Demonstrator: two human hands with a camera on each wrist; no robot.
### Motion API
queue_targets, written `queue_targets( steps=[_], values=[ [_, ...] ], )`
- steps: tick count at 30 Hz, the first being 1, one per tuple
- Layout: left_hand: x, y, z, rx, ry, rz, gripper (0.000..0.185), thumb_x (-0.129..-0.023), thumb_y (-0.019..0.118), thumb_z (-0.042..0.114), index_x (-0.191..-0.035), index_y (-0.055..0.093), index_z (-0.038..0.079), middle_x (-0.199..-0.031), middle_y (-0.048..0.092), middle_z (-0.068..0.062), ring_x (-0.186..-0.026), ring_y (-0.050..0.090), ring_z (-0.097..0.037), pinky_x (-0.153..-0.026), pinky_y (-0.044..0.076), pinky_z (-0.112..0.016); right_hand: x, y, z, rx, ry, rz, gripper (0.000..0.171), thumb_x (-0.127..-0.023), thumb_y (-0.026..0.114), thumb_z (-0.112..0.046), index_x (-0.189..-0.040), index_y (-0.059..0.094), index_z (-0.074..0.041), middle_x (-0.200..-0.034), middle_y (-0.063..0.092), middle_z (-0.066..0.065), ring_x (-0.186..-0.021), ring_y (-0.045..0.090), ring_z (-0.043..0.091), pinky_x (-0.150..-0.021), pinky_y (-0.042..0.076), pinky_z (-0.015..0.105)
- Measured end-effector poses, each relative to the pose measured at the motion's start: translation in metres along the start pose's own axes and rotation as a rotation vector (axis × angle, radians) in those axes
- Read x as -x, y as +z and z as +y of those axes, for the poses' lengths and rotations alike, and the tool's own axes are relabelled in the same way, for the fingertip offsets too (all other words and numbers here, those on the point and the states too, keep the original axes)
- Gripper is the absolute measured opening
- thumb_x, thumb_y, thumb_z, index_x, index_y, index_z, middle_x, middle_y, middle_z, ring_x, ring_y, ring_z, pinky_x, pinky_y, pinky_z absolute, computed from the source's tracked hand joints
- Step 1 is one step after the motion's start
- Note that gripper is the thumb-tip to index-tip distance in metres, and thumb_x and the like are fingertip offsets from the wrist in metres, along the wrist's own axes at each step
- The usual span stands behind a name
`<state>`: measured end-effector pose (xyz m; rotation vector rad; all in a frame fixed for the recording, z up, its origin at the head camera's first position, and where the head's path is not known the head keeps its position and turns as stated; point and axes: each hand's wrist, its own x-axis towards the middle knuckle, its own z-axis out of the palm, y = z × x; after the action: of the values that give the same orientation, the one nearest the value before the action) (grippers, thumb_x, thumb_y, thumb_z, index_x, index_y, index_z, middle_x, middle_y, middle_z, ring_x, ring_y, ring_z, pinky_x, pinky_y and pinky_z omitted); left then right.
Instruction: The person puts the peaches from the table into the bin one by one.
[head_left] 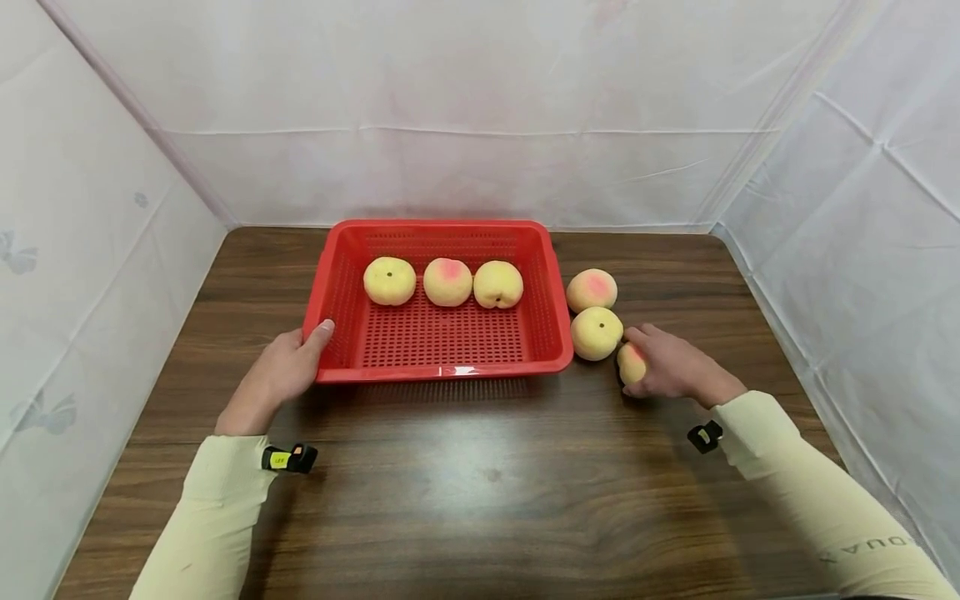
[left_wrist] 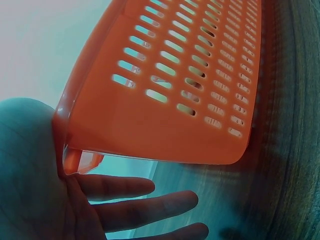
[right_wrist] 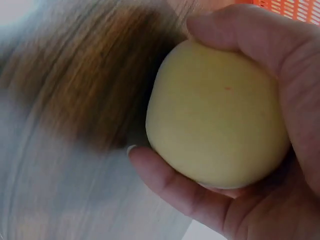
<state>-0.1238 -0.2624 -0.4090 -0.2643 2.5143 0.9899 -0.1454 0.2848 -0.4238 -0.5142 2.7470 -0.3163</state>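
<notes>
At the front left corner of a red plastic basket (head_left: 442,372), my left hand (head_left: 288,362) holds the rim, thumb over the top edge. In the left wrist view its other fingers (left_wrist: 150,210) stretch out straight below the rim, outside the wall; the thumb is hidden there. My right hand (head_left: 663,362) grips a yellow peach (right_wrist: 217,115) with a pink blush, thumb and fingers curled on opposite sides, low over the table. Two peaches sit between it and the basket: a yellow one (head_left: 597,333) right beside the hand and a pink-topped one (head_left: 592,290) behind.
Inside the basket, a yellow peach (head_left: 389,281), a pink-blushed peach (head_left: 447,282) and another yellow peach (head_left: 498,284) lie in a row toward the back. The dark wooden table (head_left: 480,500) is bounded by white sheeting (head_left: 480,117) at the back and both sides.
</notes>
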Motion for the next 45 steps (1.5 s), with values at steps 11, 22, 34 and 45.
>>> queue_targets(
  steps=[11, 22, 34, 45],
  values=[
    [0.001, 0.0006, -0.0009, 0.02, -0.005, -0.004, 0.077, -0.105, 0.025, 0.068, -0.129, 0.053, 0.0, -0.104, 0.063, -0.018, -0.09, 0.055, -0.027, -0.074, 0.042, -0.038, 0.0012, 0.0062, -0.0046, 0.02, 0.069, 0.048, 0.076, -0.072, 0.09, -0.035, -0.133, 0.055, -0.004, -0.121, 0.059, 0.019, -0.095, 0.063, 0.031, -0.081, 0.054, 0.054],
    [0.0013, 0.0007, 0.0012, 0.019, 0.004, -0.001, 0.079, -0.105, 0.025, 0.07, -0.131, 0.053, 0.001, -0.106, 0.063, -0.019, -0.092, 0.056, -0.028, -0.075, 0.043, -0.038, 0.0016, 0.0066, -0.004, 0.024, 0.093, 0.071, 0.079, -0.073, 0.089, -0.035, -0.137, 0.055, -0.001, -0.125, 0.059, 0.021, -0.1, 0.064, 0.033, -0.085, 0.054, 0.056],
    [0.003, -0.0006, 0.0029, 0.006, 0.001, 0.005, 0.078, -0.105, 0.025, 0.069, -0.13, 0.054, 0.0, -0.106, 0.063, -0.019, -0.091, 0.056, -0.029, -0.075, 0.043, -0.038, 0.0015, 0.0031, -0.0032, 0.006, 0.081, 0.055, 0.073, -0.074, 0.089, -0.033, -0.133, 0.057, -0.005, -0.118, 0.061, 0.016, -0.093, 0.061, 0.028, -0.081, 0.053, 0.05],
    [0.0024, -0.0041, 0.0012, -0.012, -0.002, -0.006, 0.082, -0.105, 0.023, 0.069, -0.135, 0.053, -0.001, -0.108, 0.063, -0.019, -0.095, 0.055, -0.029, -0.076, 0.042, -0.04, 0.0047, 0.0025, 0.0004, 0.005, 0.058, 0.05, 0.072, -0.074, 0.089, -0.033, -0.132, 0.057, -0.004, -0.121, 0.061, 0.017, -0.094, 0.062, 0.027, -0.08, 0.054, 0.051]
  ],
)
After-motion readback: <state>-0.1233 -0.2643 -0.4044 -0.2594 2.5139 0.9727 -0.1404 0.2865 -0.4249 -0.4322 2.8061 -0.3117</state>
